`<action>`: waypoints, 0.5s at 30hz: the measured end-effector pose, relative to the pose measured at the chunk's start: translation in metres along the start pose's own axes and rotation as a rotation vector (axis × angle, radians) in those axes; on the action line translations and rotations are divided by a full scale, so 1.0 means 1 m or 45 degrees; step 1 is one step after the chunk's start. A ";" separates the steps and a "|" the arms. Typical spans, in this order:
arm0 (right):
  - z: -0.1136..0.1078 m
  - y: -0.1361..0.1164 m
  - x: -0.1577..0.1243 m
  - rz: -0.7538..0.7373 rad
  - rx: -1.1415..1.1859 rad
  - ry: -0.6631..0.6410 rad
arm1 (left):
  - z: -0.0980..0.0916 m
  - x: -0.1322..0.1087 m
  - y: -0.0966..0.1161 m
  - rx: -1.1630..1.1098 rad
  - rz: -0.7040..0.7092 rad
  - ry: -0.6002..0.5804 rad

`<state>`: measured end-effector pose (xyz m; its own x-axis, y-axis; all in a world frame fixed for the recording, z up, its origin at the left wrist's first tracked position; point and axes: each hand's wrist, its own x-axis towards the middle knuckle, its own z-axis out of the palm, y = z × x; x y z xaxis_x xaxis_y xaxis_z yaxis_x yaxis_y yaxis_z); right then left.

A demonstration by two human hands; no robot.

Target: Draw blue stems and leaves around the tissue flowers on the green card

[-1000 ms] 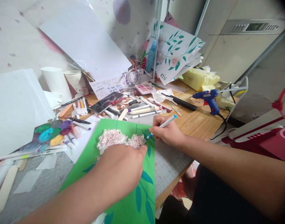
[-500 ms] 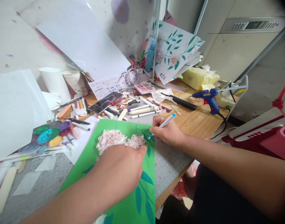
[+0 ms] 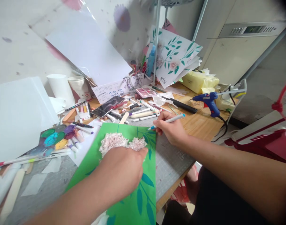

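Note:
On a green sheet of paper [image 3: 124,203] are painted teal leaves and two fluffy pale pink paper flowers [image 3: 113,142]. My left hand [image 3: 124,170] rests over the sheet, one finger stretched out against the edge of the smaller flower [image 3: 137,143]; its other fingers are mostly hidden beneath it. Between the fingers of my right hand [image 3: 170,128] is a white marker [image 3: 174,118] with a blue end. Its blue tip points left, close to the sheet's far right edge above the thin leaf stems; whether it touches the paper I cannot tell.
A paint palette [image 3: 56,137] and loose pens lie to the left. Behind the sheet are a phone [image 3: 107,106], more pens and a black-handled tool [image 3: 182,105]. A blue glue gun [image 3: 209,103] stands at the right. A grey cutting mat [image 3: 168,162] lies underneath.
My right hand has moved the marker tip away from the small flower, up toward the sheet's far edge, and the marker lies flatter. My left hand stays at the flower. The view has shifted slightly.

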<state>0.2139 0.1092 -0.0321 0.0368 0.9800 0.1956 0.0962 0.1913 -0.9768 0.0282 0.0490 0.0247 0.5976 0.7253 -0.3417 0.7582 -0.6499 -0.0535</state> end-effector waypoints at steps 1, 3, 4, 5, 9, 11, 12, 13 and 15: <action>-0.004 -0.004 0.002 -0.029 0.029 0.049 | -0.003 -0.002 -0.002 -0.031 -0.017 0.028; -0.014 -0.016 0.004 -0.079 0.065 0.130 | -0.014 -0.010 -0.010 -0.097 -0.096 0.112; -0.020 -0.022 0.004 -0.091 0.071 0.151 | -0.020 -0.015 -0.016 -0.126 -0.160 0.164; -0.026 -0.028 0.003 -0.094 0.067 0.161 | -0.027 -0.020 -0.022 -0.149 -0.238 0.218; -0.050 -0.043 -0.011 -0.036 -0.036 0.023 | -0.038 -0.039 -0.055 -0.176 -0.519 0.327; -0.059 -0.044 -0.020 -0.004 -0.132 -0.113 | -0.029 -0.047 -0.071 -0.203 -0.606 0.271; -0.063 -0.044 -0.024 0.004 -0.185 -0.182 | -0.022 -0.050 -0.078 -0.217 -0.653 0.232; -0.066 -0.043 -0.028 0.000 -0.238 -0.246 | -0.014 -0.054 -0.084 -0.230 -0.695 0.196; -0.072 -0.044 -0.035 -0.032 -0.345 -0.376 | 0.003 -0.061 -0.092 -0.259 -0.770 0.144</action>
<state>0.2797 0.0628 0.0108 -0.2525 0.9564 0.1469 0.3540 0.2326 -0.9059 -0.0785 0.0638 0.0480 0.0645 0.9766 -0.2052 0.9972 -0.0707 -0.0229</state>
